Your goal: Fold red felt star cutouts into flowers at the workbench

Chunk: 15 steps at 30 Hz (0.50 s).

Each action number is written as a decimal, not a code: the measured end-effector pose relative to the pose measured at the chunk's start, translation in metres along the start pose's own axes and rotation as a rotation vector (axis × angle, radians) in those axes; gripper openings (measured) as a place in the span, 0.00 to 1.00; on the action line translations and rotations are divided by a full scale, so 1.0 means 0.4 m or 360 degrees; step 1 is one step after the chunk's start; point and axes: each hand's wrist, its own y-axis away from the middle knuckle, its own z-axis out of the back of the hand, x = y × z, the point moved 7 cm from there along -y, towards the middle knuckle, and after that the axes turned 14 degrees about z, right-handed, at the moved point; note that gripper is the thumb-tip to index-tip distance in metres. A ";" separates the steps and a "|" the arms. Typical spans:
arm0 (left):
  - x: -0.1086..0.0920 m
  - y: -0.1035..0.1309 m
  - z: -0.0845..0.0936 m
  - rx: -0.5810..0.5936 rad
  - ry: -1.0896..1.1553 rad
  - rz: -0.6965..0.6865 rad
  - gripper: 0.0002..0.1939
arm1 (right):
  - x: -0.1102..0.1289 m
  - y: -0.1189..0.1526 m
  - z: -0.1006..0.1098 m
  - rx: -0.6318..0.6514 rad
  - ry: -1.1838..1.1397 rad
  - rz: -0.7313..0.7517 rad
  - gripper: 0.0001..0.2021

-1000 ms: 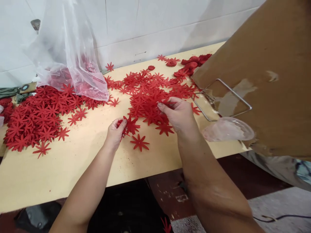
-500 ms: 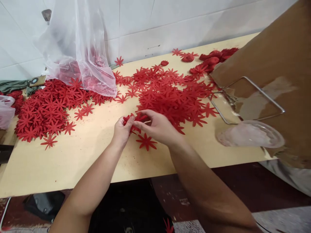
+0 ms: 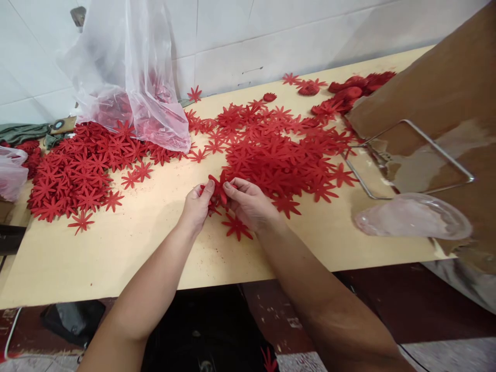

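Note:
Between my two hands is a red flower-shaped cutout [image 3: 218,189] with narrow petals, raised over the table. My left hand [image 3: 197,205] is closed, its thumb pressing the cutout from the left. My right hand [image 3: 250,202] pinches the same cutout between thumb and fingers from the right. More red petals show under my left fingers; whether they belong to other cutouts I cannot tell. Just below the hands a single red cutout [image 3: 237,226] lies flat. Beyond my right hand spreads a loose pile of red cutouts [image 3: 271,160].
A denser heap of red cutouts [image 3: 73,178] is at the left, under a clear plastic bag [image 3: 153,111]. Rolled red stacks [image 3: 346,95] lie at the back right. A cardboard box [image 3: 437,119], a bent metal wire frame [image 3: 442,150] and a clear plastic dish [image 3: 414,217] stand right.
My right hand has turned and closed its thumb and fingers on the cutout, which now stands up more visibly between both hands. The whole view has shifted slightly.

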 end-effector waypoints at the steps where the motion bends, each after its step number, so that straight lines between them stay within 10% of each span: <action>1: -0.001 0.001 -0.001 0.0016 -0.0011 -0.0003 0.25 | -0.004 0.001 -0.003 0.0010 -0.0069 -0.0032 0.20; 15: 0.004 0.000 -0.008 0.0116 0.0068 0.0035 0.20 | -0.024 0.001 0.000 0.0105 -0.0312 -0.0095 0.16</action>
